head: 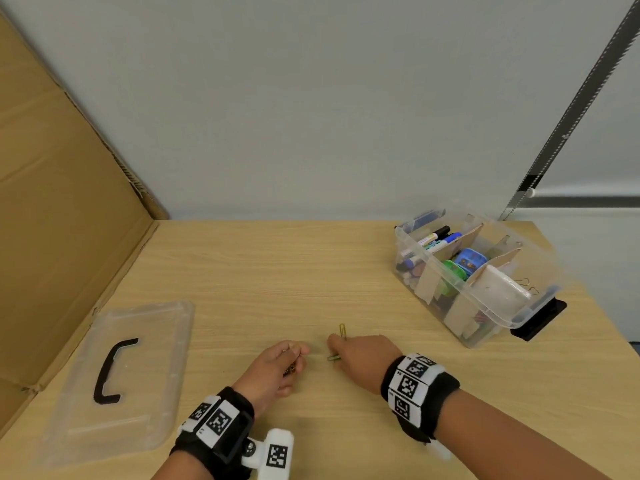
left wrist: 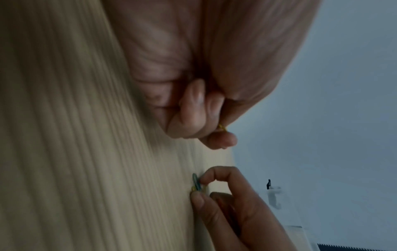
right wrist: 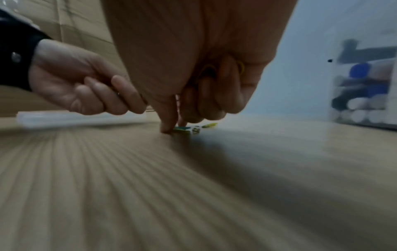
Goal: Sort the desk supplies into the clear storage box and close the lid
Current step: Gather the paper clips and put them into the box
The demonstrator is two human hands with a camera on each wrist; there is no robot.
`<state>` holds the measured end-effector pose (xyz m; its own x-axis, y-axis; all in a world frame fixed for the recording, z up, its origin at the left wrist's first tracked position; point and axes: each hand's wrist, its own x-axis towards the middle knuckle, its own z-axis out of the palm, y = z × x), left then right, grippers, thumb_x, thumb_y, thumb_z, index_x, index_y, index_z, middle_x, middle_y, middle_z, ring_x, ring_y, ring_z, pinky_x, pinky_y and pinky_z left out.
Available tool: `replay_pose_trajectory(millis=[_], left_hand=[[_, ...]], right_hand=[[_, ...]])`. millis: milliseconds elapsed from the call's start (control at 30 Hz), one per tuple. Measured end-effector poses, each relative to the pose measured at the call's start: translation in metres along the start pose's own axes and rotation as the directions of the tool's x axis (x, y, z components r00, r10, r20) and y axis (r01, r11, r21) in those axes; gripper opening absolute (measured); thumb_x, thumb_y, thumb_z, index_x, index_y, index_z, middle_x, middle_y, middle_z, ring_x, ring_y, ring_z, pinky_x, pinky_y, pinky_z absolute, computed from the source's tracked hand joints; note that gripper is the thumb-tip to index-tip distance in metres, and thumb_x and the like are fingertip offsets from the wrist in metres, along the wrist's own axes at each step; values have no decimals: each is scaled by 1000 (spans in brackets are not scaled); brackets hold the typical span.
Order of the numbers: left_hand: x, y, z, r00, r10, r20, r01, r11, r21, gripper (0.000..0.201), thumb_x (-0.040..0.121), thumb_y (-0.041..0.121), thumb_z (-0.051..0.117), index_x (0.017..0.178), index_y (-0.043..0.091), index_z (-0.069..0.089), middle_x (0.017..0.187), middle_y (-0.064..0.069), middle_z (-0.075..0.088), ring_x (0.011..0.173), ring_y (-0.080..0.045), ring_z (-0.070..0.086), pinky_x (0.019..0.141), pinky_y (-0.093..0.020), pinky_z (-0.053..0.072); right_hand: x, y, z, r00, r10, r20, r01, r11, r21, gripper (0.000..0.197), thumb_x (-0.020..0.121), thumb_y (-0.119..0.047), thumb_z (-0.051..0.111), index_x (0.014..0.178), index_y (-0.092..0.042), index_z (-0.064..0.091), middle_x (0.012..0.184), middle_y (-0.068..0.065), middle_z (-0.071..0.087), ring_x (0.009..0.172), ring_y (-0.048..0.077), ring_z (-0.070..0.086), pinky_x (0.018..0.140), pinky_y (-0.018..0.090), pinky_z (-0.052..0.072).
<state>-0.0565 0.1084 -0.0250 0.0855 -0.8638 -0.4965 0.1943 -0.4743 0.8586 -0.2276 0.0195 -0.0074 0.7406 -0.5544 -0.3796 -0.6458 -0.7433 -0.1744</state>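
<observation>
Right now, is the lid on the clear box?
No, the lid lies flat on the desk at the left, and the clear box at the right stands open.

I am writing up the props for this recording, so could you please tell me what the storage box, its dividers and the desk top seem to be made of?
Storage box: clear, glossy plastic; its contents show through the walls.
Dividers: plain brown cardboard by the look, matte and rough-cut.
Desk top: pale wood grain, smooth; probably laminate, though solid wood cannot be excluded.
</observation>
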Motion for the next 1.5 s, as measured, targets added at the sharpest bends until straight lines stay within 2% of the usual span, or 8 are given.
replay_pose_trajectory(millis=[200,300,467,567,733,1000,1233,1500], left_hand=[[1,2,-10,998,28,-53,-16,977,213,28,102,19,35,103,10,62,55,8,35,43,-4,27,39,-17,23],[8,7,-7,984,176,-29,-133,833,537,30,101,22,38,85,18,63,56,13,44,47,0,40,48,-16,34],[22,16,17,963,229,144,-235,440,866,28,94,42,49,94,17,59,77,3,59,69,-12,52,69,-27,43],[29,26,43,955,154,254,-287,254,924,35,88,43,59,117,24,54,88,-2,62,77,-14,53,71,-26,42],[40,31,53,945,109,310,-320,89,943,39,90,37,58,126,23,52,92,-3,62,86,-19,57,73,-24,39],[31,18,33,951,207,229,-254,104,961,22,92,36,50,105,20,59,63,14,41,71,-12,48,68,-26,40],[27,12,26,985,83,149,-168,318,933,16,84,32,62,94,19,62,80,10,55,76,-10,53,70,-21,41],[27,10,28,986,1,165,-162,202,966,12,84,28,59,87,19,52,84,2,56,75,-17,51,72,-28,44]], right_hand=[[13,-11,8,1000,28,10,-27,995,-97,25,95,-10,32,116,-6,46,92,12,65,49,20,36,47,27,24],[6,4,14,985,102,-139,-55,950,306,11,94,-24,40,96,-18,49,78,0,57,64,18,51,57,29,35],[-25,44,12,929,364,66,-48,-58,997,28,92,-19,37,65,-17,39,58,-2,36,48,12,27,42,23,23],[-38,59,20,920,359,156,-26,-343,939,30,96,-25,36,68,-15,42,59,0,40,45,11,26,33,19,18],[-44,67,29,906,401,132,-102,-95,990,23,102,-19,35,89,-11,53,61,-3,42,47,8,31,38,19,24],[-8,52,-2,969,213,-121,-180,954,240,18,100,-29,30,118,-30,34,75,-3,54,65,19,50,62,32,40],[28,34,-26,995,-4,100,17,992,-128,25,97,-19,38,122,-22,38,76,3,50,71,25,51,62,34,41],[27,32,-6,972,207,111,-217,972,94,29,99,-28,38,119,-8,44,112,11,61,83,22,50,76,36,44]])
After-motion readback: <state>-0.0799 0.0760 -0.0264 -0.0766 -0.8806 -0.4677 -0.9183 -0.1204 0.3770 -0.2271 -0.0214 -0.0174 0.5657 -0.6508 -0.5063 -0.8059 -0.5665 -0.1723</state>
